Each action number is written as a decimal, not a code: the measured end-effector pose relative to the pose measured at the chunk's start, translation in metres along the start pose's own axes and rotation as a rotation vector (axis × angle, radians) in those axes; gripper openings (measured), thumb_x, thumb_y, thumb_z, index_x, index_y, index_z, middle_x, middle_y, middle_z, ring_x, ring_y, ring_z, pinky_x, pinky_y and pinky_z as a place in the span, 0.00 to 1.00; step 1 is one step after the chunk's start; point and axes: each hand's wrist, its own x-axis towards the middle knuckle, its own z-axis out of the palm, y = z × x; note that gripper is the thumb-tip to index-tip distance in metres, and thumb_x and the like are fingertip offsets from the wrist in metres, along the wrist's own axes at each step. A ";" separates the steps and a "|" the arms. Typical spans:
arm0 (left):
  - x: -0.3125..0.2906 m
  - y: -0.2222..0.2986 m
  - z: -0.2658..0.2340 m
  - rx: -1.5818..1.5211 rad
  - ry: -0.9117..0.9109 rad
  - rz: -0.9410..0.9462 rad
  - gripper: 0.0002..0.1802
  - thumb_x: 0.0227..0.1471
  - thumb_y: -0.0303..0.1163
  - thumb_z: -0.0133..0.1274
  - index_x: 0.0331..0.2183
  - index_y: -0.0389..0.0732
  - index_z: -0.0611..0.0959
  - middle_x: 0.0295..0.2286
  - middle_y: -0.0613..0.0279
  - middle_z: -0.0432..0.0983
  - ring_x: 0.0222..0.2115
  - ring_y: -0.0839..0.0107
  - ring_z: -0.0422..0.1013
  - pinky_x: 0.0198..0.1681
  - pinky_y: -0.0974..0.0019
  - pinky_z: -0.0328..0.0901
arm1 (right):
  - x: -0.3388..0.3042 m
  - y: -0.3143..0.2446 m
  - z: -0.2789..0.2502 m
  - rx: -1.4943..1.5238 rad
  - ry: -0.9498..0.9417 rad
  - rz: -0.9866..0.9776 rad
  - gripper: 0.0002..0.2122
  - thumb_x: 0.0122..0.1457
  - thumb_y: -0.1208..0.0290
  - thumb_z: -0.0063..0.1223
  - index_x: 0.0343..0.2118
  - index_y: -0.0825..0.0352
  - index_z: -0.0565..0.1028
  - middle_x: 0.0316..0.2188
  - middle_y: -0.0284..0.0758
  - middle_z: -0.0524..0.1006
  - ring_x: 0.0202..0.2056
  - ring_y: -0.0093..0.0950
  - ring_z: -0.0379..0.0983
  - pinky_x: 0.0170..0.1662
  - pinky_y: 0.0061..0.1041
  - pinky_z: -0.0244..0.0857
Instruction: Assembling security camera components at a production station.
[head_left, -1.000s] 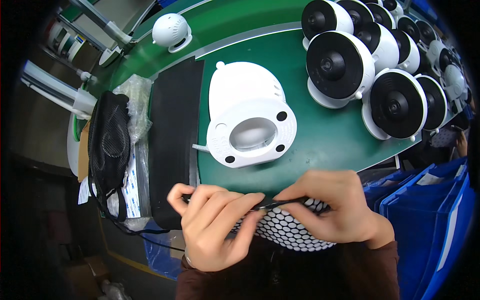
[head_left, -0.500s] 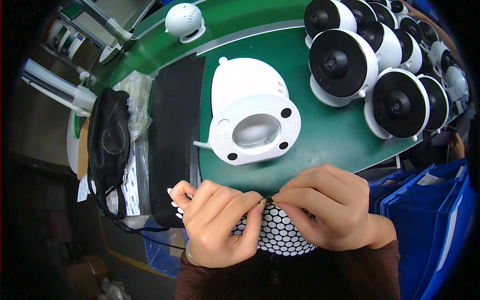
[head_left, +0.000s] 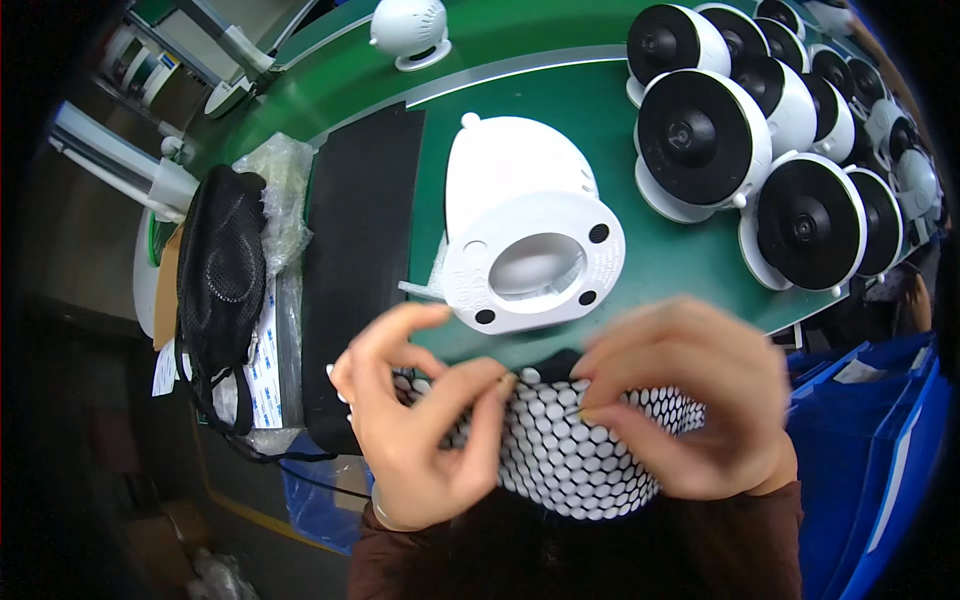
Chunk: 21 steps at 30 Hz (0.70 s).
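Note:
In front of my body lies a piece of black mesh [head_left: 580, 455] in a honeycomb pattern with white in its cells. Whether it is stretched over something white I cannot tell. My left hand [head_left: 420, 430] pinches its upper edge between thumb and forefinger, other fingers raised. A dark gap shows along that edge between the hands. My right hand [head_left: 690, 400], smeared by motion, closes thumb and fingers on the edge farther right. Just beyond both hands, a white rounded camera-like device [head_left: 520, 165] lies with its oval base ring [head_left: 535, 310] facing me, dark round pads on the ring.
Several white devices with black round fronts [head_left: 700, 140] stand at the far right of the green table [head_left: 500, 90]. A lone white one [head_left: 410, 30] stands at the back. To the left are a black mat [head_left: 360, 210], clear plastic wrap [head_left: 285, 180] and a black mesh bag [head_left: 225, 260]; blue folders [head_left: 860, 450] hang right.
My hands were pinched together at the mesh's upper edge and are now apart, the right one raised and moved right. More of the mesh shows between them. The view has shifted slightly.

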 end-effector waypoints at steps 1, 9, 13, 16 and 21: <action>0.003 -0.005 0.004 -0.052 -0.015 -0.025 0.09 0.29 0.24 0.58 0.22 0.43 0.81 0.43 0.52 0.66 0.23 0.75 0.66 0.40 0.67 0.50 | 0.008 0.000 -0.005 -0.086 0.125 -0.090 0.06 0.38 0.82 0.57 0.23 0.69 0.74 0.30 0.40 0.75 0.31 0.31 0.73 0.33 0.23 0.66; 0.016 -0.016 0.012 -0.218 -0.061 0.033 0.05 0.34 0.24 0.57 0.22 0.41 0.79 0.24 0.67 0.71 0.23 0.73 0.63 0.34 0.67 0.46 | 0.051 0.013 0.024 -0.114 0.289 -0.198 0.07 0.40 0.86 0.54 0.25 0.71 0.73 0.33 0.39 0.74 0.32 0.27 0.72 0.32 0.19 0.65; 0.016 -0.019 0.013 -0.214 -0.065 0.069 0.06 0.34 0.24 0.58 0.22 0.41 0.79 0.25 0.67 0.71 0.23 0.73 0.63 0.33 0.66 0.45 | 0.051 0.010 0.025 -0.188 0.290 -0.145 0.05 0.41 0.85 0.54 0.23 0.71 0.73 0.31 0.39 0.74 0.32 0.27 0.72 0.33 0.19 0.66; 0.017 -0.019 0.012 -0.198 -0.064 0.070 0.06 0.34 0.24 0.58 0.22 0.42 0.79 0.25 0.67 0.71 0.23 0.73 0.63 0.33 0.66 0.45 | 0.053 0.010 0.024 -0.217 0.275 -0.136 0.05 0.41 0.85 0.54 0.23 0.71 0.73 0.31 0.39 0.74 0.32 0.27 0.72 0.33 0.20 0.66; 0.019 -0.018 0.013 -0.198 -0.063 0.071 0.07 0.33 0.24 0.58 0.23 0.42 0.79 0.24 0.67 0.70 0.23 0.73 0.63 0.32 0.66 0.45 | 0.054 0.011 0.024 -0.245 0.267 -0.148 0.05 0.41 0.85 0.54 0.23 0.71 0.73 0.32 0.40 0.74 0.32 0.27 0.72 0.33 0.20 0.65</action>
